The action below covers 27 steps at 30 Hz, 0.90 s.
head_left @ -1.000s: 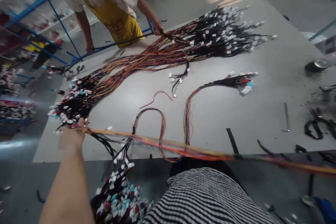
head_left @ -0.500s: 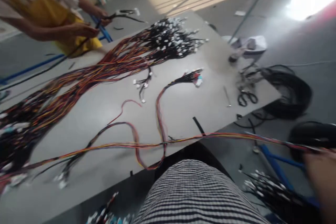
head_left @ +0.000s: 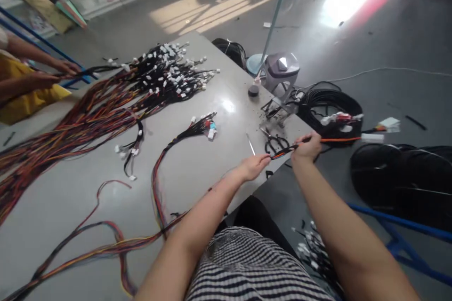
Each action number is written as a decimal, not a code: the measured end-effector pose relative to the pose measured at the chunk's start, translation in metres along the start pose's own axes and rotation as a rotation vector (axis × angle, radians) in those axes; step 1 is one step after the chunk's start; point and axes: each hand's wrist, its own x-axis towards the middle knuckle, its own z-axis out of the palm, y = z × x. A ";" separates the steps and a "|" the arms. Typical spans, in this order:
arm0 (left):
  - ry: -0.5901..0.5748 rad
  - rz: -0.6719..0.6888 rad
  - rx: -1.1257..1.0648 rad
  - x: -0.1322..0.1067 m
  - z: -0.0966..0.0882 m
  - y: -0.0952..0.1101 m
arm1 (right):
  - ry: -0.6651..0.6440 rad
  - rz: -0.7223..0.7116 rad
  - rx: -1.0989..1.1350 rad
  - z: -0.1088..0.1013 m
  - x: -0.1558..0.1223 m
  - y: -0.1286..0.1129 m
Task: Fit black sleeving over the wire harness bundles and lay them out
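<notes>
A wiring harness is stretched between my two hands over the table's right corner, its wires (head_left: 281, 153) black and orange there. My left hand (head_left: 255, 166) is closed around it at the table edge. My right hand (head_left: 308, 146) pinches it a little farther right. Past the right hand an orange wire runs out to a white sleeve (head_left: 373, 138), with white connectors (head_left: 390, 125) hanging close by. The harness's other side passes under my left forearm and lies along the table. Black-handled scissors (head_left: 276, 143) rest just behind the held stretch, and a thin metal tool (head_left: 250, 144) lies left of them.
A thick bundle of harnesses (head_left: 106, 113) with white connectors covers the table's far side. Another harness (head_left: 155, 169) curves across the middle. A co-worker's hands (head_left: 67, 68) hold black cable at far left. Black coils (head_left: 402, 174), a stool (head_left: 282, 66) and a blue frame (head_left: 399, 221) stand right.
My right hand has come in from the far right edge to the table corner. My left hand has entered view beside it. The view has swung right, and the co-worker sits farther left.
</notes>
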 end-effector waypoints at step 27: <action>-0.145 -0.583 -0.721 0.234 -0.068 -0.020 | -0.632 -0.462 -0.997 0.079 0.099 -0.010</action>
